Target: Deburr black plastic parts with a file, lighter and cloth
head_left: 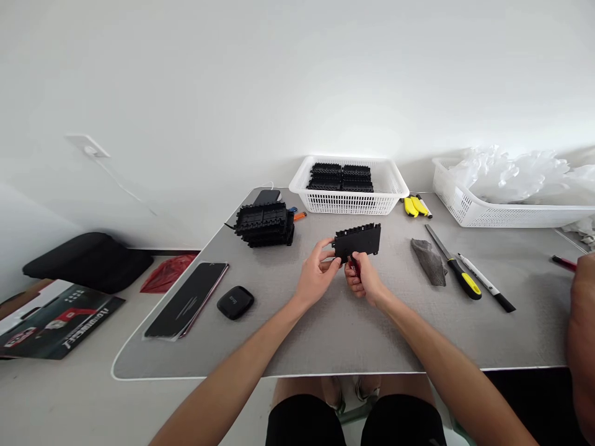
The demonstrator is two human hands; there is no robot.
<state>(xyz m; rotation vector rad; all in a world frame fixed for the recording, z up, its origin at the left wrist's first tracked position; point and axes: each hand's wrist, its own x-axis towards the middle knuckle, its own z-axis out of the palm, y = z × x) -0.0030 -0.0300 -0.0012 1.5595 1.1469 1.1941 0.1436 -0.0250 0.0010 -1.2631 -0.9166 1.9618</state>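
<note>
A black plastic part (360, 240) with a toothed upper edge is held up over the middle of the table. My left hand (317, 272) grips its left end between thumb and fingers. My right hand (365, 280) is closed around a small tool with a red handle (354, 266), held against the part's lower edge; its tip is hidden, so I cannot tell its kind. To the left lies a stack of similar black parts (264, 223). Behind, more black parts (341, 178) lie in a white plastic basket (353, 202).
On the right are a grey cloth (428, 262), a file with a black-and-yellow handle (465, 282), a marker (488, 285) and yellow cutters (415, 206). A second basket (515, 215) holds clear plastic bags. A phone (186, 300) and black case (235, 302) lie left. Another person's hand (583, 303) is far right.
</note>
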